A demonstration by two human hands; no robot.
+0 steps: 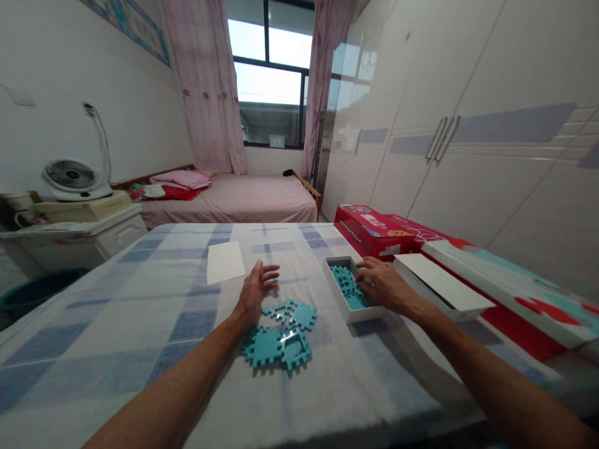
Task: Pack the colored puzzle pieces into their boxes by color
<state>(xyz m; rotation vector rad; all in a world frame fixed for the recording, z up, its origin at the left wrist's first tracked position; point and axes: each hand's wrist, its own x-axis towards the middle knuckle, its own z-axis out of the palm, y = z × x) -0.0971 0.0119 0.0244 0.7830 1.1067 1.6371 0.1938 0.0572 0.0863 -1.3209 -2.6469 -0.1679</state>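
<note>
My left hand (256,288) is open, its fingers slightly apart and holding nothing. It hovers beside a loose group of teal notched interlocking pieces (264,347) on the tablecloth; some are flat panels, one has a square opening (294,347). My right hand (377,282) reaches over the side of an open white box (364,313), fingers bent down among more teal pieces (345,282). Its fingertips are partly hidden, and whatever they grip cannot be made out.
A blank white card (225,262) lies farther left on the checked tablecloth (191,330). Right of the box are a white lid (444,284), a red box (369,231) and a long white, red and teal box (510,293). A bed (257,193) stands beyond the table.
</note>
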